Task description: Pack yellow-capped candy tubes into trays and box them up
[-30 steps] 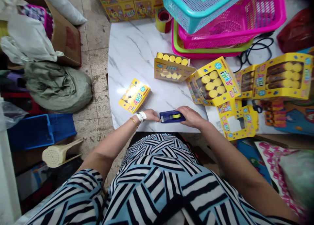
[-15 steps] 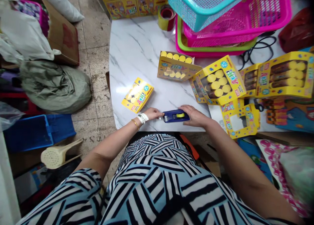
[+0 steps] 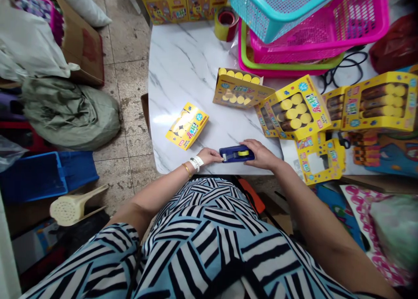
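A dark blue tape dispenser [image 3: 235, 154] with a yellow core lies near the front edge of the marble-patterned table [image 3: 183, 64]. My right hand [image 3: 259, 154] is wrapped round its right end. At its left end, my left hand [image 3: 210, 156] has its fingertips pinched together at the cutting edge, on the end of the clear tape, which is hard to make out. Beyond my left hand lies a small yellow box [image 3: 187, 125] with a window. Farther back stands an open-topped box [image 3: 240, 88] with yellow-capped tubes in it.
At right, yellow window boxes [image 3: 295, 109] lean in a row, above a flat yellow cut-out carton [image 3: 320, 159] and black scissors [image 3: 344, 140]. Stacked plastic baskets [image 3: 271, 16] and a tape roll [image 3: 226, 24] stand at the back. Left on the floor are a sack [image 3: 72, 112] and a stool [image 3: 67, 209].
My left hand has come right, closing the small gap to the tape dispenser's cutting end. My right hand keeps its hold. The whole view has shifted slightly.
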